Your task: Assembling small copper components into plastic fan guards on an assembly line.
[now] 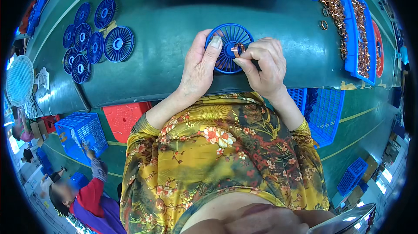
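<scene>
Our left hand (198, 65) pinches the blue wheel (227, 47) lying toward its two o'clock, while our right hand (265, 65) pinches a copper-coloured ring (237, 50) toward its own ten o'clock.

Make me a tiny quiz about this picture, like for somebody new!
1. Which colour is the ring in the right hand? A: green; B: copper; C: white.
2. True or false: the left hand is touching the blue spoked wheel.
3. Fill in the number: ___ other wheels lie at the left part of the table.

Key: 1. B; 2. true; 3. eight.
</scene>
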Tool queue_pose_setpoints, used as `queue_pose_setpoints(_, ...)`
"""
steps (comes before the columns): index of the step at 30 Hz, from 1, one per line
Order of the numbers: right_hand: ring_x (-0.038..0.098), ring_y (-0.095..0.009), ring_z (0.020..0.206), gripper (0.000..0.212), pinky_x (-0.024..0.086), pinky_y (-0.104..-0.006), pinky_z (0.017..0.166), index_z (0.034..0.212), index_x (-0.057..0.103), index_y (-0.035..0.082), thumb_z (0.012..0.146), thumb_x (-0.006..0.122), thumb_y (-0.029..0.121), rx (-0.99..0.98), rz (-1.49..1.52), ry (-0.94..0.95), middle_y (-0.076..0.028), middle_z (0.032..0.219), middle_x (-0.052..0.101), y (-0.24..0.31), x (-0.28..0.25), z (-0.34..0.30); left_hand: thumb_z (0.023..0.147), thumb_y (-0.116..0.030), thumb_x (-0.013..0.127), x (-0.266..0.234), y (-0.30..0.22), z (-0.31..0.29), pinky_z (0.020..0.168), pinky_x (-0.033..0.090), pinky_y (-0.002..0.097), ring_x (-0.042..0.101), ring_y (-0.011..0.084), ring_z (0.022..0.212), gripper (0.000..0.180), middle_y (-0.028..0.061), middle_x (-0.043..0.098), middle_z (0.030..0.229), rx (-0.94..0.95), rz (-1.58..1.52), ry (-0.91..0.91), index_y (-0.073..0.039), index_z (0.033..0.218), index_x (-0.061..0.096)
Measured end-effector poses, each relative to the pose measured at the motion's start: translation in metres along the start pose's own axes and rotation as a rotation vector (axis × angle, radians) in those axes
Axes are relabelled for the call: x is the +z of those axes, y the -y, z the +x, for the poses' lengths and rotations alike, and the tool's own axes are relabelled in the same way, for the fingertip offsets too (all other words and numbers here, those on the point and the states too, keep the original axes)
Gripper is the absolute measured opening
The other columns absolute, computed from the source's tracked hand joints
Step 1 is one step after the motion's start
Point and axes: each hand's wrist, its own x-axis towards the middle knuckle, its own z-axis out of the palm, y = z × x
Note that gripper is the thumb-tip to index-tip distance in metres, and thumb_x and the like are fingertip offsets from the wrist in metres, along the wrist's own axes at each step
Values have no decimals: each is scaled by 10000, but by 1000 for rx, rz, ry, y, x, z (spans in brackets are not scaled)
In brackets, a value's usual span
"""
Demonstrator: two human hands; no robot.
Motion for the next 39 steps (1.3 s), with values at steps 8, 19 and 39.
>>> queue_pose_setpoints(8, 557, -217, 699, 217, 406, -348, 669, 791, 588, 112, 707, 781, 165, 0, -87, -85, -16, 739, 584, 9, 5, 3, 981, -191, 488, 1, 4, -4, 809, 457, 264, 524, 95, 902, 250, 59, 574, 981, -14, -31, 28, 4, 1138, 483)
queue_pose_setpoints(19, 536, -254, 804, 128, 382, -391, 745, 803, 607, 97, 758, 719, 140, 151, -148, 60, -39, 807, 576, 15, 11, 11, 881, -97, 547, 0, 8, -3, 727, 483, 310, 581, 159, 808, 369, 107, 582, 930, 169, 217, 29, 9, 1196, 385)
queue_pose_setpoints(39, 659, -210, 837, 395, 527, -280, 728, 1235, 585, 42, 854, 662, 111, 578, 202, 164, -163, 1189, 600, -35, -59, 11, 784, 31, 643, -29, -16, 7, 851, 505, 370, 636, 328, 995, 395, 161, 652, 1113, 620, 793, -43, -46, 1170, 608)
